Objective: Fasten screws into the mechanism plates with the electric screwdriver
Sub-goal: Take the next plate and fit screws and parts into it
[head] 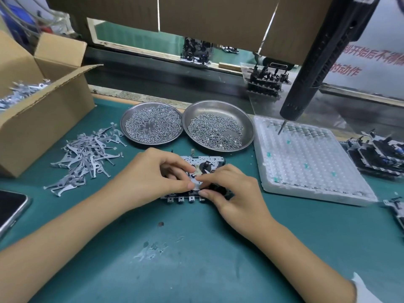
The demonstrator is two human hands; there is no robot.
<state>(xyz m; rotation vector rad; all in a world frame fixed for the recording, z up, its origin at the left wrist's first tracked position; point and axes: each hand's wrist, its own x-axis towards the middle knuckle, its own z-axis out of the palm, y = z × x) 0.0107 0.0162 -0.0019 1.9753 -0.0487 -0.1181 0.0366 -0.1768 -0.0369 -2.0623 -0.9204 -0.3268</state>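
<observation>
The mechanism plate lies flat on the green counter at the centre of the view, directly under both hands. The left hand comes in from 8 o'clock and covers the plate's left half, fingers curled, thumb and forefinger pinching at a small part on the plate's top face. The right hand comes in from 4 o'clock, its curled fingertips meeting the left hand's at the same spot; what the small part is cannot be told. The electric screwdriver hangs untouched at 2 o'clock, its bit over a white foam tray. Two steel dishes of screws sit at 12 o'clock from the plate, the left dish touching the right dish. Loose metal levers lie scattered at 9 o'clock, beside a cardboard box.
</observation>
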